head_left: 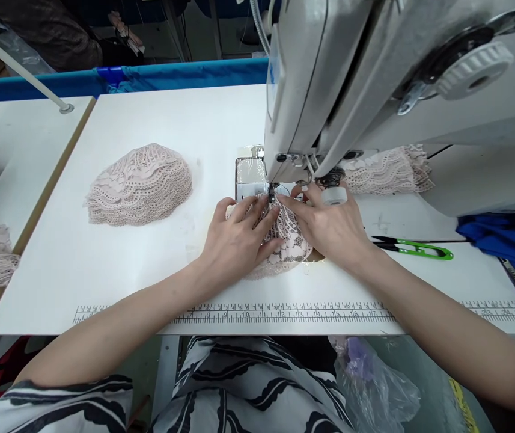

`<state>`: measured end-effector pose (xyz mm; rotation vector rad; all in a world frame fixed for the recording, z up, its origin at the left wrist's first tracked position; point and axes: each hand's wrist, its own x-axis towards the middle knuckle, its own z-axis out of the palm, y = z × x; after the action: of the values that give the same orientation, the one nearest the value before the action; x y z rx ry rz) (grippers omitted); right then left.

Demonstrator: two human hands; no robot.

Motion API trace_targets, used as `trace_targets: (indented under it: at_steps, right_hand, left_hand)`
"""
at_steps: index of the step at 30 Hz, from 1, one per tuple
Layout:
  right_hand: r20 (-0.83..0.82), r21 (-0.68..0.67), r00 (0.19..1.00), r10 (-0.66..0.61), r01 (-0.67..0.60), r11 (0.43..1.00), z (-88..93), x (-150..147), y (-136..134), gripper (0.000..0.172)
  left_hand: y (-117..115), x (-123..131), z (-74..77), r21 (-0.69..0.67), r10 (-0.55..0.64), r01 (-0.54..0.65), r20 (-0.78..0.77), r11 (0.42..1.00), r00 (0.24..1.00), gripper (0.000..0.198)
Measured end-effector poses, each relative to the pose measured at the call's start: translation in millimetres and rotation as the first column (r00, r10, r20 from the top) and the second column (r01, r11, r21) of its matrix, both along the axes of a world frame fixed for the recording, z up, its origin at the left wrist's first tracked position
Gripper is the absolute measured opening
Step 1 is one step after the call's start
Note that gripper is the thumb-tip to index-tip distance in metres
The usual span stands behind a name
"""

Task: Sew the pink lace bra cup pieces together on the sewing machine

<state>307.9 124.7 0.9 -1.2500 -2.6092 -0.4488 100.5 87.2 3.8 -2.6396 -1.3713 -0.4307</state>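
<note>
A pale pink lace piece (291, 240) lies under the presser foot (271, 193) of a sewing machine (302, 90). My left hand (243, 234) rests flat on the lace's left side, its fingers spread toward the foot. On the other side, my right hand (329, 219) touches the lace close to the needle area, with index finger stretched forward and the other fingers bent. Part of that hand is hidden behind a white knob under the machine head. The lace's left edge is covered by my left hand.
Left on the white table (149, 270) sits a stack of lace pieces (142, 186); another lace pile (387, 171) lies behind my right hand. Green thread snips (419, 248) and blue cloth (509, 246) are at right. A printed ruler (239, 314) runs along the front edge.
</note>
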Motion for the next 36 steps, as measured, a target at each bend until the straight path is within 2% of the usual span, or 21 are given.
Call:
trace_targets:
  at_steps: [6, 10, 12, 15, 16, 18, 19, 22, 25, 27, 30, 32, 33, 34, 36]
  right_hand:
    - [-0.048, -0.024, 0.999, 0.005, -0.006, 1.0, 5.0, 1.7, -0.1, 0.04]
    - [-0.226, -0.164, 0.973, 0.053, -0.092, 0.982, 20.2, 11.2, -0.6, 0.029]
    - [-0.325, -0.345, 0.939, 0.116, -0.231, 0.91, 30.7, 17.5, -1.4, 0.022]
    - [-0.388, -0.58, 0.899, 0.202, -0.409, 0.705, 42.5, 24.0, -3.9, 0.016]
    - [-0.386, -0.614, 0.897, 0.215, -0.423, 0.667, 44.4, 24.9, -4.8, 0.013]
    - [-0.37, -0.638, 0.905, 0.21, -0.412, 0.65, 45.8, 25.1, -6.3, 0.011]
    - [-0.365, -0.642, 0.911, 0.191, -0.395, 0.658, 45.9, 24.6, -6.8, 0.013]
    - [-0.377, -0.66, 0.923, 0.074, -0.324, 0.678, 46.1, 22.7, -7.6, 0.016]
    - [-0.432, -0.662, 0.902, -0.028, -0.295, 0.689, 46.0, 21.2, -8.3, 0.017]
    - [-0.447, -0.62, 0.895, -0.002, -0.308, 0.722, 43.4, 19.8, -9.5, 0.015]
    - [-0.412, -0.46, 0.907, 0.087, -0.29, 0.839, 35.0, 15.8, -12.1, 0.018]
    - [-0.412, -0.272, 0.908, 0.079, -0.205, 0.94, 28.9, 11.4, -13.3, 0.027]
    - [-0.423, -0.18, 0.905, 0.054, -0.142, 0.973, 26.4, 9.0, -13.5, 0.031]
    - [-0.434, -0.11, 0.9, 0.026, -0.082, 0.991, 24.4, 6.6, -13.2, 0.033]
    - [-0.439, -0.06, 0.899, -0.012, -0.015, 0.998, 22.2, 2.3, -11.4, 0.035]
  left_hand:
    - [-1.1, -1.2, 0.5, -0.024, -0.011, 0.012, 0.005, 1.0, 1.0, 0.05]
    - [-4.4, -8.0, 17.0, -0.05, -0.084, 0.087, 0.068, 0.995, 0.994, 0.041]
    - [-8.0, -12.4, 29.3, -0.16, -0.155, 0.167, 0.088, 0.973, 0.984, 0.039]
    - [-16.0, -14.8, 42.6, -0.339, -0.232, 0.226, 0.023, 0.913, 0.972, 0.045]
    - [-18.5, -13.7, 44.1, -0.363, -0.235, 0.213, -0.018, 0.907, 0.972, 0.04]
    - [-21.1, -9.1, 42.3, -0.352, -0.208, 0.162, -0.099, 0.922, 0.973, 0.017]
    - [-20.6, -6.1, 39.6, -0.331, -0.184, 0.131, -0.134, 0.935, 0.974, 0.01]
    - [-11.7, 1.4, 29.6, -0.268, -0.111, 0.065, -0.162, 0.961, 0.981, 0.026]
    - [2.4, 2.2, 24.2, -0.306, -0.038, 0.036, -0.001, 0.951, 0.999, 0.031]
    - [9.7, -0.1, 25.5, -0.372, 0.028, 0.034, 0.161, 0.928, 0.987, 0.03]
    - [16.1, -3.4, 34.1, -0.442, 0.1, 0.06, 0.331, 0.895, 0.938, 0.029]
    - [20.2, -5.1, 42.0, -0.464, 0.117, 0.066, 0.356, 0.884, 0.927, 0.028]
    - [23.1, -6.1, 45.7, -0.476, 0.112, 0.067, 0.339, 0.877, 0.934, 0.028]
    - [26.6, -7.3, 48.7, -0.483, 0.099, 0.065, 0.305, 0.873, 0.947, 0.031]
    - [35.2, -10.3, 51.8, -0.499, 0.051, 0.061, 0.209, 0.865, 0.977, 0.039]
